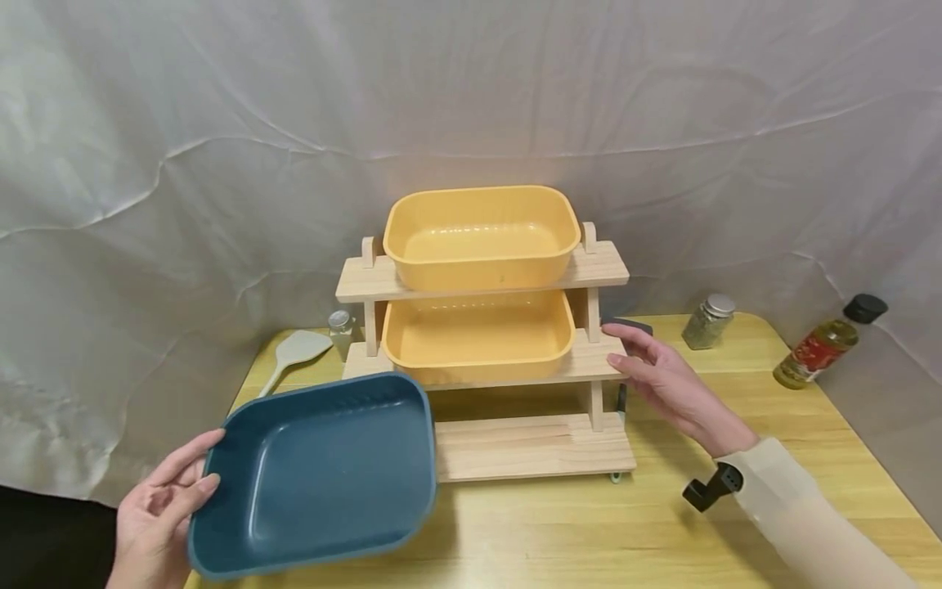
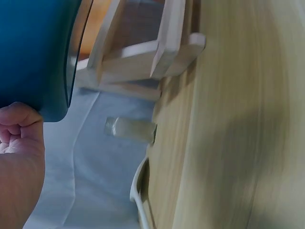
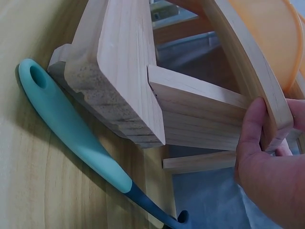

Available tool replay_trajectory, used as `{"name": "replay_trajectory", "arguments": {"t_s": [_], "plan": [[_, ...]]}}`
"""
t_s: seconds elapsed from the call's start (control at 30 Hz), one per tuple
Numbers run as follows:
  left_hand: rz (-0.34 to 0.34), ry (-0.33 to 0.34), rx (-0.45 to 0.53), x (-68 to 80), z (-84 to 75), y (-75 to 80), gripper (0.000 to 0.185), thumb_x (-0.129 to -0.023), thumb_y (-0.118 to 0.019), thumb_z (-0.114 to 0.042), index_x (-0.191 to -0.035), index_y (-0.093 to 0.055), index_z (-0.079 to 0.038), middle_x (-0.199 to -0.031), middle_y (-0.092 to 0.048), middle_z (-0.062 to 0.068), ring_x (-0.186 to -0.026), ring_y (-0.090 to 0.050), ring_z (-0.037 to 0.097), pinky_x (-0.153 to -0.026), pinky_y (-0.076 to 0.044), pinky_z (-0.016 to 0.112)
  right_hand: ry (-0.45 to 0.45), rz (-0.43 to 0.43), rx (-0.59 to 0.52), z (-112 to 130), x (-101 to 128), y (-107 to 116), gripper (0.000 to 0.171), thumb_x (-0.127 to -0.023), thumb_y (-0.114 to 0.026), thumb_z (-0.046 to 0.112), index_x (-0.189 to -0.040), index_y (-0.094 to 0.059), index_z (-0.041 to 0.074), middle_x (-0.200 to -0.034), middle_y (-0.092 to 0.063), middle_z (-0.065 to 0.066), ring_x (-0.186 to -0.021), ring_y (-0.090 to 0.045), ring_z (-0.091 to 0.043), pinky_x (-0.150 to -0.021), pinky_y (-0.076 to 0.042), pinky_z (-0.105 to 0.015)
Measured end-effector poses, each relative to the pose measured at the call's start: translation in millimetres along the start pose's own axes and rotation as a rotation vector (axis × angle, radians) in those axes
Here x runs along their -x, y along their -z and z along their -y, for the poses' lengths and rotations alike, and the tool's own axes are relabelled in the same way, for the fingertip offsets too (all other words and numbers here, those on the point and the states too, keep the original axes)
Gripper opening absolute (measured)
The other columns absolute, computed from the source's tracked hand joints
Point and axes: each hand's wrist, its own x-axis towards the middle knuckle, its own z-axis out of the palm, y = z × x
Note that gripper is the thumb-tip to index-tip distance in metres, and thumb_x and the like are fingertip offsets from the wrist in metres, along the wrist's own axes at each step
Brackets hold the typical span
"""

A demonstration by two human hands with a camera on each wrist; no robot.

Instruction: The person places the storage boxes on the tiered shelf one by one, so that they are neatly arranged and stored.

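My left hand [image 1: 162,511] grips the left edge of a dark blue plastic basin [image 1: 331,470], thumb over the rim. The basin is tilted towards me, in front of the left part of a three-tier wooden rack [image 1: 530,446]. My right hand [image 1: 673,393] pinches the right end of the rack's middle shelf [image 3: 267,95], thumb on one face and fingers behind it. One yellow basin [image 1: 482,274] sits on the top shelf. Another yellow basin [image 1: 478,373] is on the middle shelf. The bottom shelf's visible part is bare, its left part hidden by the blue basin.
Behind the blue basin lie a white turner [image 1: 302,348] and a small glass jar [image 1: 342,331]. A teal-handled utensil [image 3: 71,124] lies beside the rack's right side. Farther right stand a spice jar [image 1: 709,321] and an oil bottle [image 1: 820,348]. Grey cloth [image 1: 471,98] hangs behind.
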Motion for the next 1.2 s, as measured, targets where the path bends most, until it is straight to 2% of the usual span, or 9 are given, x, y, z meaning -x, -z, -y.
{"name": "replay_trajectory", "arguments": {"t_s": [0.2,0.43,0.57,0.67,0.8,0.93,1.03,1.2], "plan": [[0.094,0.019,-0.025,-3.7,6.9,-20.7,0.05,-0.107,-0.045,0.02,-0.148,-0.064,0.0,-0.09,-0.071,0.004,-0.075,-0.069,0.011,-0.064,-0.061,0.026,0.0,0.005,0.004,1,0,0,0.056,-0.111,-0.062,0.004,-0.163,-0.041,0.003,-0.18,-0.006,-0.016,-0.133,-0.047,-0.007,-0.095,-0.051,-0.02],[0.171,0.033,-0.03,-8.8,24.0,-39.7,0.049,-0.106,-0.046,0.02,-0.15,-0.061,0.003,-0.094,-0.072,0.004,-0.081,-0.068,0.011,-0.068,-0.062,0.027,0.006,0.008,0.002,1,1,1,0.055,-0.111,-0.062,0.004,-0.163,-0.042,0.004,-0.181,-0.005,-0.015,-0.132,-0.045,-0.009,-0.089,-0.051,-0.02],[0.195,0.061,-0.035,-10.6,34.2,-48.6,0.048,-0.107,-0.047,0.019,-0.15,-0.06,0.003,-0.094,-0.071,0.003,-0.083,-0.068,0.011,-0.07,-0.062,0.027,0.001,0.007,0.015,1,1,1,0.057,-0.111,-0.062,0.006,-0.164,-0.04,0.003,-0.181,-0.003,-0.013,-0.145,-0.032,-0.013,-0.092,-0.051,-0.019],[0.205,0.056,-0.04,-10.6,43.0,-54.9,0.048,-0.107,-0.048,0.019,-0.151,-0.059,0.005,-0.091,-0.066,0.001,-0.08,-0.064,0.009,-0.066,-0.06,0.025,0.0,0.0,0.007,1,1,0,0.056,-0.111,-0.063,0.005,-0.163,-0.042,0.003,-0.179,-0.012,-0.013,-0.138,-0.042,-0.013,-0.091,-0.051,-0.02],[0.205,0.038,-0.023,-10.8,55.6,-65.4,0.047,-0.105,-0.049,0.02,-0.149,-0.059,0.008,-0.087,-0.061,0.0,-0.076,-0.058,0.009,-0.061,-0.056,0.022,0.001,-0.005,-0.007,3,2,-1,0.054,-0.111,-0.063,0.004,-0.162,-0.043,0.003,-0.172,-0.021,-0.014,-0.115,-0.056,-0.009,-0.089,-0.052,-0.02],[0.212,0.011,-0.037,-13.1,64.7,-77.5,0.046,-0.103,-0.051,0.023,-0.146,-0.06,0.011,-0.085,-0.057,0.0,-0.073,-0.048,0.013,-0.055,-0.042,0.022,0.003,-0.003,0.0,2,2,0,0.055,-0.111,-0.062,0.004,-0.162,-0.041,0.002,-0.176,-0.014,-0.015,-0.12,-0.052,-0.009,-0.088,-0.051,-0.02],[0.231,-0.019,-0.057,-14.7,70.0,-85.8,0.045,-0.101,-0.052,0.024,-0.144,-0.06,0.014,-0.084,-0.054,-0.002,-0.071,-0.039,0.017,-0.055,-0.029,0.03,0.001,0.0,0.011,2,1,0,0.056,-0.111,-0.062,0.005,-0.163,-0.041,0.001,-0.178,-0.01,-0.015,-0.128,-0.047,-0.009,-0.09,-0.051,-0.02],[0.23,-0.021,-0.069,-15.0,77.7,-100.1,0.044,-0.1,-0.055,0.024,-0.143,-0.059,0.016,-0.083,-0.052,-0.003,-0.068,-0.032,0.019,-0.055,-0.024,0.034,0.001,-0.007,0.04,2,1,0,0.057,-0.111,-0.063,0.006,-0.163,-0.039,-0.001,-0.179,-0.012,-0.016,-0.136,-0.043,-0.01,-0.095,-0.051,-0.02]]}}
